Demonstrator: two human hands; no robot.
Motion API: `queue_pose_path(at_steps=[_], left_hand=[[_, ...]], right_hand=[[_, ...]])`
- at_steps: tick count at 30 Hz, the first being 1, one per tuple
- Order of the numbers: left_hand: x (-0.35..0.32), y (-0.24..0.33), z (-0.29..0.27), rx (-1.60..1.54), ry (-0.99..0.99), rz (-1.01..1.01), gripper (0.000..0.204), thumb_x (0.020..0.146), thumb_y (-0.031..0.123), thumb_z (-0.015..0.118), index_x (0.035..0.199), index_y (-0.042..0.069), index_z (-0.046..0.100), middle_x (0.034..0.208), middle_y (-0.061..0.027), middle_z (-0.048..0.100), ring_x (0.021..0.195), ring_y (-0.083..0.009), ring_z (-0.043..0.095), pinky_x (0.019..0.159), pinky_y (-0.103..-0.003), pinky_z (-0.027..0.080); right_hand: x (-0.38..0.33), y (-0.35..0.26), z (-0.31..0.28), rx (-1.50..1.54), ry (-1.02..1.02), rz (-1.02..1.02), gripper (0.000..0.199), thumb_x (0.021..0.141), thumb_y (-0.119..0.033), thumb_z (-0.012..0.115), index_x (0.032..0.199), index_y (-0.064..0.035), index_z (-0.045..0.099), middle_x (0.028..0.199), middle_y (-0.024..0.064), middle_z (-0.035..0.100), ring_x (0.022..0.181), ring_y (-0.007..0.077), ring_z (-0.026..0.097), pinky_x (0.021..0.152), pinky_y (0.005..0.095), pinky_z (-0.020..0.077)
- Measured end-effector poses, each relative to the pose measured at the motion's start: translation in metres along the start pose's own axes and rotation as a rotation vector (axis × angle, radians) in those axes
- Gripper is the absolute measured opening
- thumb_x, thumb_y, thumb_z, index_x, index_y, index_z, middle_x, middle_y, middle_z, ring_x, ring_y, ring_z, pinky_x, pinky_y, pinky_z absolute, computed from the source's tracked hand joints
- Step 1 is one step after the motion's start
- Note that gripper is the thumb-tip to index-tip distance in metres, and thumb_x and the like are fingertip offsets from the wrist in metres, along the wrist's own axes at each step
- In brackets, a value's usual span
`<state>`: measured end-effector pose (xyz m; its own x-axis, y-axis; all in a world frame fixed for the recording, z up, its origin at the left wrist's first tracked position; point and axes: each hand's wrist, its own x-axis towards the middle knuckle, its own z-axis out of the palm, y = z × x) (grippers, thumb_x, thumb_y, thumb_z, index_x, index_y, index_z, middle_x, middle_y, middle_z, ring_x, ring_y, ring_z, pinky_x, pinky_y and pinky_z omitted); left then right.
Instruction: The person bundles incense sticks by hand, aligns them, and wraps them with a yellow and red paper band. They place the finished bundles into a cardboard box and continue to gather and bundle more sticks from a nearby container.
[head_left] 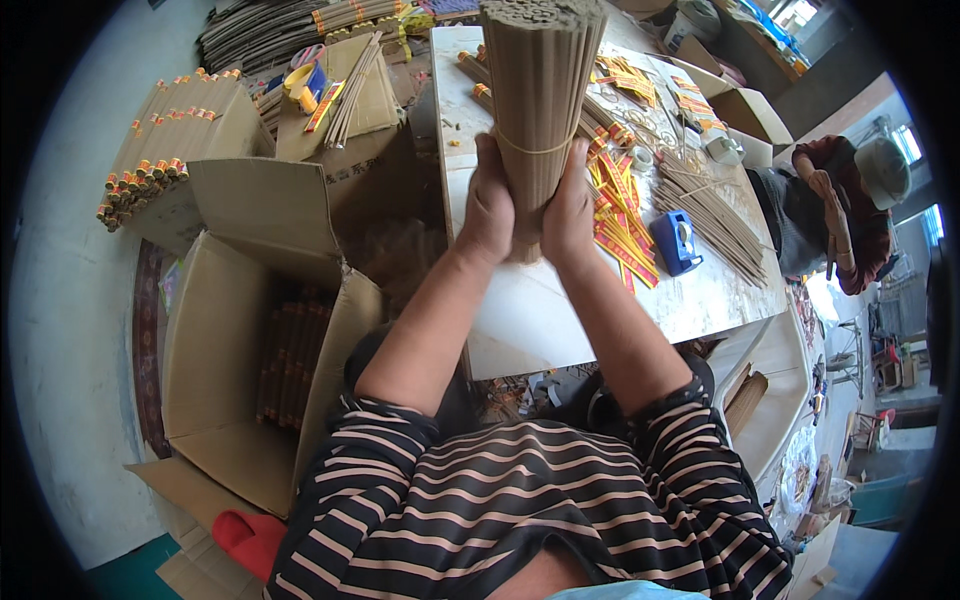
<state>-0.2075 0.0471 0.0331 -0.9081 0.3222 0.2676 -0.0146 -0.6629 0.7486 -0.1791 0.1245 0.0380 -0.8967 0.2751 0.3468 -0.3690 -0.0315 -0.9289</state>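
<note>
A thick bundle of brown incense sticks [540,90] stands upright over the white table [520,325], with a rubber band [540,151] round its middle. My left hand [487,205] wraps its left side and my right hand [568,205] its right, both below the band. The bundle's lower end is partly hidden between my wrists. Beside my right hand lie loose red and yellow paper labels [622,215] and a blue tape dispenser [677,243]. Thin loose incense sticks [705,215] are spread farther right.
An open cardboard box [215,350] at my left holds dark bundles. Labelled bundles [165,135] are stacked beyond it. Another carton [340,110] carries sticks and a yellow tape roll [303,88]. A person [840,200] is at the table's right side.
</note>
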Motion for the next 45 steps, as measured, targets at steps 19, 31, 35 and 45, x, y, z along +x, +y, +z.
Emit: queue_pose_path(at_steps=[19, 31, 35, 45], left_hand=[[0.011, 0.004, -0.036, -0.124, 0.091, 0.07, 0.052, 0.092, 0.041, 0.046, 0.13, 0.005, 0.037, 0.122, -0.0077, 0.048, 0.111, -0.0175, 0.05, 0.095, -0.033, 0.043], [0.014, 0.027, -0.021, -0.124, 0.213, 0.163, 0.062, 0.093, 0.054, 0.034, 0.129, 0.004, 0.038, 0.124, -0.0079, 0.047, 0.116, -0.0173, 0.045, 0.099, -0.033, 0.037], [0.019, 0.018, -0.028, -0.02, -0.068, 0.158, 0.077, 0.09, 0.064, 0.024, 0.136, 0.003, 0.032, 0.136, -0.0065, 0.04, 0.122, -0.0158, 0.039, 0.103, -0.031, 0.031], [0.028, -0.017, -0.054, 0.477, -0.056, 0.244, 0.104, 0.059, 0.012, 0.082, 0.137, 0.009, 0.014, 0.122, -0.0078, 0.045, 0.113, -0.0193, 0.047, 0.095, -0.032, 0.04]], right_hand=[[0.017, 0.007, 0.031, -0.146, -0.099, -0.17, 0.059, 0.098, -0.043, 0.021, 0.125, 0.0035, 0.043, 0.12, 0.0216, 0.05, 0.115, 0.026, 0.047, 0.099, 0.0326, 0.0322], [0.048, 0.009, 0.052, 0.062, -0.069, 0.0, 0.064, 0.096, -0.049, 0.024, 0.117, 0.0063, 0.049, 0.109, 0.0194, 0.056, 0.103, 0.0228, 0.052, 0.093, 0.0327, 0.0388], [0.061, -0.008, 0.045, 0.168, 0.104, 0.075, 0.065, 0.095, -0.054, 0.025, 0.115, 0.0022, 0.052, 0.103, 0.0142, 0.06, 0.093, 0.0187, 0.058, 0.084, 0.0298, 0.0456], [0.068, 0.014, 0.009, 0.113, -0.095, 0.205, 0.063, 0.096, -0.049, 0.025, 0.123, 0.0033, 0.047, 0.12, 0.016, 0.053, 0.109, 0.0188, 0.051, 0.095, 0.0291, 0.0386]])
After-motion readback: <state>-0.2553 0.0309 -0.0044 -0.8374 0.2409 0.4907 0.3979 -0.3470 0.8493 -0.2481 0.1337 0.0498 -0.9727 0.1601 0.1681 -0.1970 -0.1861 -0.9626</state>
